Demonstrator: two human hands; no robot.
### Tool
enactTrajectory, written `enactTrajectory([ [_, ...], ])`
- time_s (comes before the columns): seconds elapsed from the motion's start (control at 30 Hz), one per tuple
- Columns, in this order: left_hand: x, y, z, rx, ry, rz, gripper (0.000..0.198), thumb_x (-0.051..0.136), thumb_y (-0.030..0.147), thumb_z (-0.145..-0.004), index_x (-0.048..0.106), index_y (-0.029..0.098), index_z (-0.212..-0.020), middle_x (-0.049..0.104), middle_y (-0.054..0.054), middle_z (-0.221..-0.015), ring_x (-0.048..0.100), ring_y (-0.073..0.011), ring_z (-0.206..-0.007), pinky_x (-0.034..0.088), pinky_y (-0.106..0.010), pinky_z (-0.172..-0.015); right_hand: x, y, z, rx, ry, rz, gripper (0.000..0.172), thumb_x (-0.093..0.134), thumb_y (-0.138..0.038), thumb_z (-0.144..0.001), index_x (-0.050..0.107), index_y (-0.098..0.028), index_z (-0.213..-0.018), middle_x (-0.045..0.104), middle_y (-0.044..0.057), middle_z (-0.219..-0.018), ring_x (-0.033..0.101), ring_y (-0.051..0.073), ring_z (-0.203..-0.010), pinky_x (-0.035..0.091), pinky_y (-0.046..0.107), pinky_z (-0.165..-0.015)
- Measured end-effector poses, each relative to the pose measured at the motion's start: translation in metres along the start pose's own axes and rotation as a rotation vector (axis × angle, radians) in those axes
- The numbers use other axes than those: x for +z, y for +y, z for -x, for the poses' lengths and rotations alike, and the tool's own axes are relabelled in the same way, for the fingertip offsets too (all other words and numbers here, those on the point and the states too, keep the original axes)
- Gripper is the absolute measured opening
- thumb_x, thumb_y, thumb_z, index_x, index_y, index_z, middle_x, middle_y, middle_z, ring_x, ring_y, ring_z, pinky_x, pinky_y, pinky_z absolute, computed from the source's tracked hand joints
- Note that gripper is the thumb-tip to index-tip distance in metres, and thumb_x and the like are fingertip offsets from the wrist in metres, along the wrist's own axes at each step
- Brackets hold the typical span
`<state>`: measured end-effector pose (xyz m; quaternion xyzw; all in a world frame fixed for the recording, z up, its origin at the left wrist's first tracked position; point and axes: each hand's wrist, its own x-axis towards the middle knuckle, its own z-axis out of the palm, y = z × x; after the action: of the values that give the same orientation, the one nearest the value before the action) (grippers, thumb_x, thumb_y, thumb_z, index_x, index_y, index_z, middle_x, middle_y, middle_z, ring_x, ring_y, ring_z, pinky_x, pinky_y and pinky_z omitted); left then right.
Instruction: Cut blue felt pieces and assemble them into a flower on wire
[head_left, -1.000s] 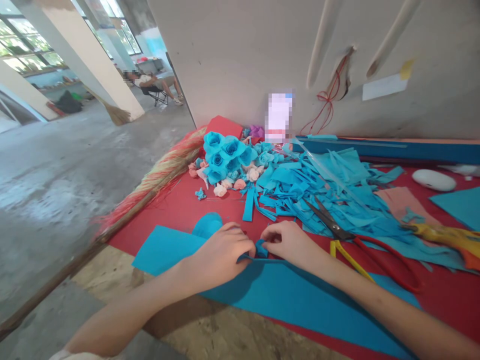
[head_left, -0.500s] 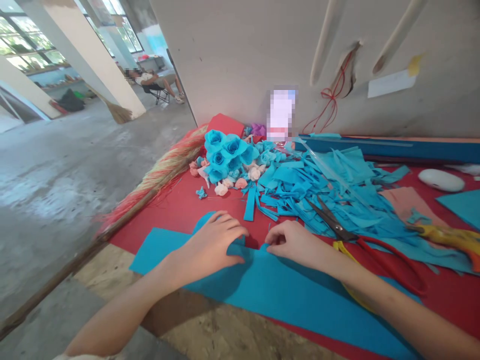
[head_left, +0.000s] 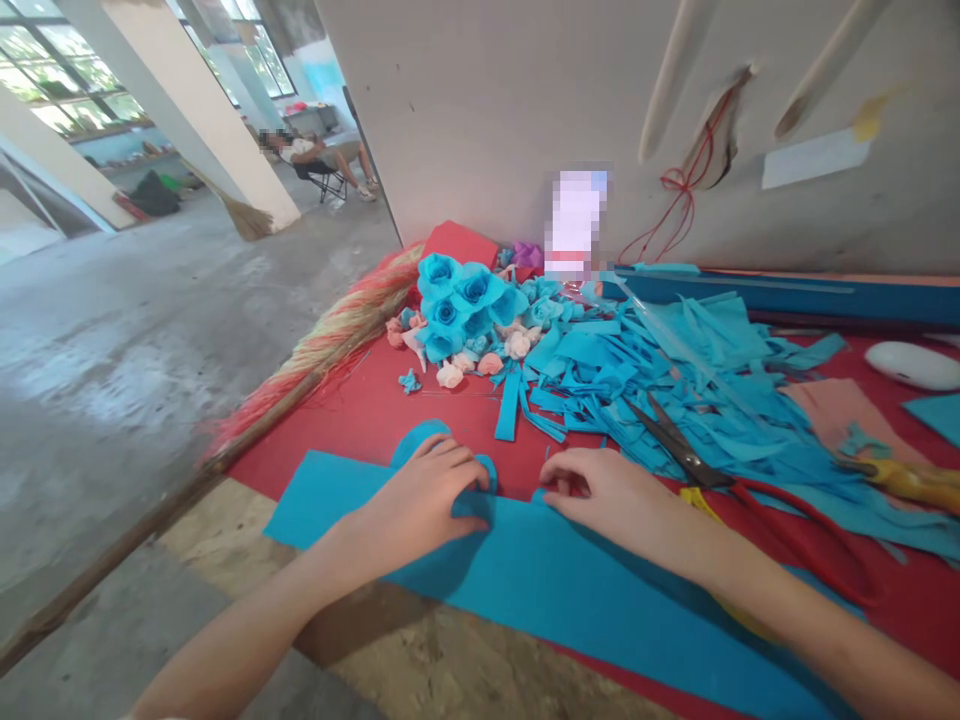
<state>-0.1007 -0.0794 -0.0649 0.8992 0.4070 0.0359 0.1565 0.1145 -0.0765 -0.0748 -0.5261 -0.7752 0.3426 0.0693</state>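
Note:
A long strip of blue crepe paper lies across the front of the red table, under both forearms. My left hand rests on its far edge, fingers curved and thumb apart. Beneath those fingers, a rounded blue paper piece sticks out beyond the edge. My right hand pinches the paper's far edge between thumb and forefinger, a short gap to the right of the left hand. Scissors with red and yellow handles lie partly behind my right forearm.
Blue paper flowers and small pink and white ones stand at the back, beside a heap of blue paper scraps. A lit phone leans against the panel. A broom lies along the left edge. A person sits far off.
The view has shifted slightly, so most things sit a little further right. Both hands stay near the paper's far edge, with only slight finger movement.

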Motion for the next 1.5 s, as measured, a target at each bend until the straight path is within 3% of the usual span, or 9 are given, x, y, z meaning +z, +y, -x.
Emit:
enactTrajectory([
  [0.2,0.008,0.006,0.01,0.014,0.068,-0.048,0.009,0.059,0.025,-0.077,0.053,0.019,-0.075,0.058,0.003,-0.077,0.05,-0.0148,-0.083,0.028,-0.037,-0.096,0.006,-0.007,0.01,-0.015,0.107,0.063,0.009,0.053,-0.013,-0.081,0.061,-0.016,-0.085,0.061,0.004,-0.085,0.057,0.016,-0.077,0.043,0.032,-0.071],
  [0.3,0.021,0.014,0.023,0.038,0.207,-0.119,0.012,0.048,0.016,-0.084,0.054,0.019,-0.075,0.059,0.003,-0.075,0.051,-0.0134,-0.084,0.019,-0.04,-0.104,0.007,-0.009,0.012,-0.026,0.118,0.068,0.012,0.052,-0.011,-0.081,0.062,-0.018,-0.081,0.062,0.003,-0.085,0.057,0.017,-0.078,0.042,0.031,-0.07],
  [0.43,0.038,0.021,0.041,0.11,0.432,-0.2,0.019,0.04,0.013,-0.087,0.056,0.019,-0.079,0.062,0.001,-0.076,0.052,-0.0131,-0.085,0.02,-0.041,-0.105,0.009,-0.015,0.005,-0.071,0.086,0.087,0.009,0.054,-0.011,-0.081,0.061,-0.016,-0.079,0.06,0.001,-0.085,0.056,0.015,-0.077,0.044,0.031,-0.07],
  [0.67,0.045,0.024,0.048,0.189,0.549,-0.26,0.026,0.036,0.011,-0.087,0.06,0.014,-0.078,0.064,-0.001,-0.075,0.051,-0.0144,-0.082,0.026,-0.039,-0.101,0.025,-0.032,-0.02,-0.098,0.009,0.164,0.013,0.061,-0.027,-0.08,0.061,-0.015,-0.075,0.059,0.0,-0.078,0.054,0.017,-0.083,0.042,0.038,-0.08],
  [0.87,0.046,0.022,0.046,0.224,0.584,-0.28,0.026,0.038,0.011,-0.087,0.061,0.013,-0.075,0.063,-0.001,-0.072,0.051,-0.0148,-0.079,0.029,-0.039,-0.098,0.032,-0.035,-0.026,-0.09,-0.074,0.128,0.015,0.061,-0.026,-0.08,0.059,-0.014,-0.072,0.059,0.0,-0.077,0.055,0.017,-0.082,0.044,0.037,-0.077],
  [1.17,0.045,0.024,0.047,0.223,0.63,-0.267,0.025,0.039,0.01,-0.086,0.061,0.014,-0.073,0.064,-0.001,-0.069,0.051,-0.0143,-0.078,0.03,-0.04,-0.098,0.008,-0.029,-0.036,-0.046,-0.109,-0.025,0.012,0.057,-0.024,-0.084,0.059,-0.012,-0.081,0.059,-0.001,-0.075,0.057,0.013,-0.07,0.049,0.029,-0.065],
  [1.3,0.045,0.024,0.046,0.215,0.625,-0.266,0.024,0.04,0.009,-0.085,0.061,0.014,-0.074,0.064,-0.001,-0.07,0.051,-0.0142,-0.078,0.031,-0.039,-0.097,0.008,-0.028,-0.048,-0.041,-0.136,-0.028,0.015,0.057,-0.026,-0.084,0.059,-0.012,-0.079,0.06,-0.001,-0.075,0.058,0.013,-0.069,0.049,0.029,-0.065],
  [1.5,0.044,0.023,0.047,0.204,0.613,-0.261,0.022,0.041,0.009,-0.085,0.061,0.014,-0.077,0.064,-0.001,-0.072,0.052,-0.0141,-0.08,0.029,-0.039,-0.099,0.018,-0.027,-0.056,-0.02,-0.016,0.061,0.016,0.057,-0.029,-0.084,0.058,-0.013,-0.086,0.059,0.003,-0.087,0.057,0.016,-0.08,0.048,0.036,-0.074],
])
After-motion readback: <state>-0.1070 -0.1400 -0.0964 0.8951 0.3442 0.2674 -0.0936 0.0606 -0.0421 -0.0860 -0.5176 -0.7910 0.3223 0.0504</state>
